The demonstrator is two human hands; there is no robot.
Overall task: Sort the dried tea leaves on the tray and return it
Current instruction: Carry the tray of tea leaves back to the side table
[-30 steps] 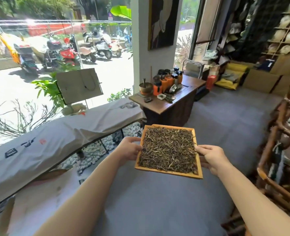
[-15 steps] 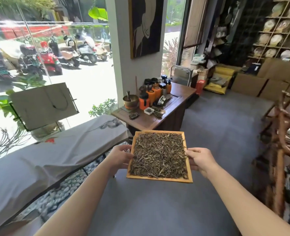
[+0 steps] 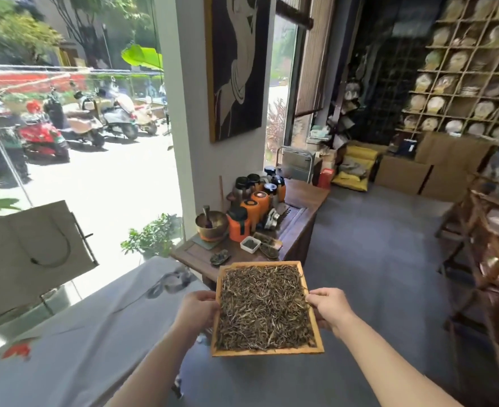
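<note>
Head view, grey floor [image 3: 374, 289] below, dark wooden surface [image 3: 301, 207] ahead carrying orange jars [image 3: 252, 210], square wooden tray [image 3: 267, 351] held in mid-air — left hand [image 3: 196, 311] and right hand [image 3: 331, 308] each with a grip grasping a side rim — dried tea leaves [image 3: 264, 308] spread inside the tray.

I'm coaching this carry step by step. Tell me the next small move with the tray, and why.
Probably carry the wooden tray level, forward toward the dark wooden table just beyond it. The left hand and right hand grip opposite side rims, the tray is held in the air above the grey floor, and loose dried tea leaves cover it to the rim, so tilting could spill them.
</note>
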